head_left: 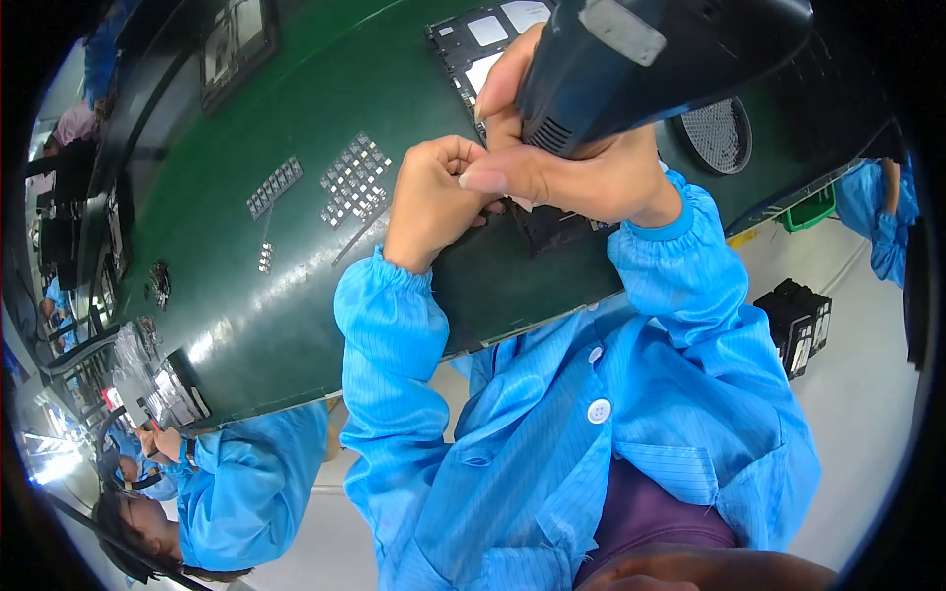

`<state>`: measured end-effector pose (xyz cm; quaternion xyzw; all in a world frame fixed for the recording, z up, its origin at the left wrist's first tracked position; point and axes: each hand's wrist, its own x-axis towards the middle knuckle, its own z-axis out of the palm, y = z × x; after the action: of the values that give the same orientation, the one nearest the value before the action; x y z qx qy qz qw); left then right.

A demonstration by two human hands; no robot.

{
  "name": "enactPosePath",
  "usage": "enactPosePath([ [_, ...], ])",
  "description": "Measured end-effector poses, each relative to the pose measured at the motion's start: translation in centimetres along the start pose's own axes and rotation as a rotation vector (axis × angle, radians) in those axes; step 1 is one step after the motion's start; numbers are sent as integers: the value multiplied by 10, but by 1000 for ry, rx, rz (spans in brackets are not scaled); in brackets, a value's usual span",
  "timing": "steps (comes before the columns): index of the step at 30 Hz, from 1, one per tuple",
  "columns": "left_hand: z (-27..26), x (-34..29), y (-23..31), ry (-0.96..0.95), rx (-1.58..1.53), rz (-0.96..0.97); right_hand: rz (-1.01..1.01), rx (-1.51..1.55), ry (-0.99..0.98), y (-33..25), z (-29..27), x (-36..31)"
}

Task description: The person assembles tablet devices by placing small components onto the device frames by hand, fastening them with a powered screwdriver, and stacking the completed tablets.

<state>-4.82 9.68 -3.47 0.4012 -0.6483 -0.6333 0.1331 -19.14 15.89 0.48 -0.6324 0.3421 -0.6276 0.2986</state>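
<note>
While the right hand (581,167) is wrapping its fingers around the grip of a dark power screwdriver (660,59), the tool's body is rising toward the camera and hiding its tip. The left hand (434,202) is curling into a loose fist just beside the right one, knuckles resting near a dark flat panel (552,227) on the green bench (296,286); what the fist is pinching, if anything, cannot be told. Both sleeves are blue and gathered at the wrist. Left of the hands, small silvery parts (353,180) are lying in neat rows, with a shorter strip (274,186) beyond them. A round perforated disc (716,133) is sitting right of the tool. Black crates (796,325) are standing on the floor. At lower left, a co-worker's hand (163,443) is reaching toward the bench edge.
</note>
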Motion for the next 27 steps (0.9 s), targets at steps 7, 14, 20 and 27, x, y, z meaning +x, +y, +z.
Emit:
enactPosePath([
  [7,-1,1,-3,-14,-34,-22,6,8,-17,2,0,0],
  [14,-3,0,0,1,-16,49,-23,-4,-52,2,1,0],
  [20,-7,16,-34,-103,-81,213,-15,-123,-99,-7,10,-5],
  [27,-82,-16,-26,520,517,154,170,17,-210,-19,6,-9],
])
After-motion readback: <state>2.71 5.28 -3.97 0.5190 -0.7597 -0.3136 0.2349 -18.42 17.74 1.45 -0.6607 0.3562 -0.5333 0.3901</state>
